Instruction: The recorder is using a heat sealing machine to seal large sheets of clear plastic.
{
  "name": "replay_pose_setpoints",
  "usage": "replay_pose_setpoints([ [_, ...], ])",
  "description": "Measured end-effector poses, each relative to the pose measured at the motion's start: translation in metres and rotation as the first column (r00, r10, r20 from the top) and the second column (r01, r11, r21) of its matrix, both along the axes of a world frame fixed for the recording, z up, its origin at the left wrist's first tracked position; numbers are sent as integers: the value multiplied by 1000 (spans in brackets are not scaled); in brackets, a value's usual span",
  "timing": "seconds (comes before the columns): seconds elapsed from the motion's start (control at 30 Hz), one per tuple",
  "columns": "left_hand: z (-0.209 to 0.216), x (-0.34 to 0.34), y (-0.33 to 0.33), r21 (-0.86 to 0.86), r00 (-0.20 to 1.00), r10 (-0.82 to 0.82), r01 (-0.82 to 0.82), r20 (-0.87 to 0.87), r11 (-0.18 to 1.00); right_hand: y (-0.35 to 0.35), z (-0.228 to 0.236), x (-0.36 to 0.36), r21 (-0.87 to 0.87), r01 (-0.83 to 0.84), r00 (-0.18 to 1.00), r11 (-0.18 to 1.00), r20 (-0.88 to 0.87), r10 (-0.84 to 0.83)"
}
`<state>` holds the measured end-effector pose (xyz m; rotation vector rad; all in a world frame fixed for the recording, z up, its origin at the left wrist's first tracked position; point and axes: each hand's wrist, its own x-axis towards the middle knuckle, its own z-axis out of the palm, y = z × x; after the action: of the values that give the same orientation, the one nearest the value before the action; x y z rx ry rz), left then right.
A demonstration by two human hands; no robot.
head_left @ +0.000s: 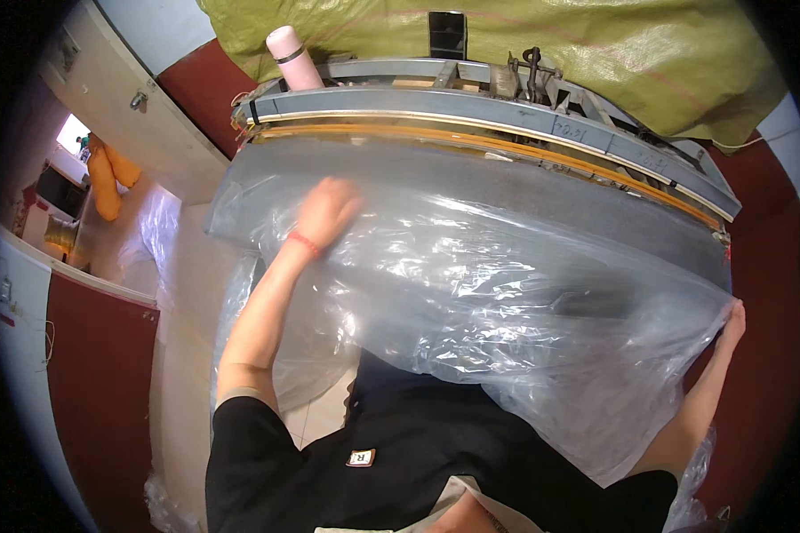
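Note:
A wide sheet of clear plastic film (pixel 471 275) drapes over the grey bed of a long machine and hangs down in front of me. My left hand (pixel 327 213), with a red band at its wrist, is over the left part of the film; motion smears its fingers. Far out at the right edge, my right hand (pixel 734 322) pinches the film's border, and creases run from there across the sheet. Light glints off wrinkles in the middle.
Behind the bed runs a metal frame (pixel 382 105) with an orange strip (pixel 471 145). A pink bottle (pixel 295 59) and a dark phone-like slab (pixel 447 35) are at the back, near a yellow-green woven cover (pixel 596 53). Left is a door (pixel 124 80).

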<state>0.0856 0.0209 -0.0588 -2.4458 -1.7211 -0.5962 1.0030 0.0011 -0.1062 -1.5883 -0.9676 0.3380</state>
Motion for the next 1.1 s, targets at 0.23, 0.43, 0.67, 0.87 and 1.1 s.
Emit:
replay_pose_setpoints([
  [0.23,-7,13,15,49,940,218,-238,261,970,-49,73,-53,-3,32,968,999,-249,-32],
  [0.43,3,27,32,136,979,201,-203,30,970,-10,50,39,53,-92,934,994,-342,105],
  [0.67,-6,-38,83,-75,391,344,-562,854,824,97,68,-135,322,386,664,865,554,-502],
  [0.87,-48,-90,134,193,580,353,-677,734,710,165,9,-191,353,35,987,935,134,-88],
  [1.1,-53,-99,156,8,390,262,-570,882,822,184,3,-183,312,216,966,925,68,-248],
])
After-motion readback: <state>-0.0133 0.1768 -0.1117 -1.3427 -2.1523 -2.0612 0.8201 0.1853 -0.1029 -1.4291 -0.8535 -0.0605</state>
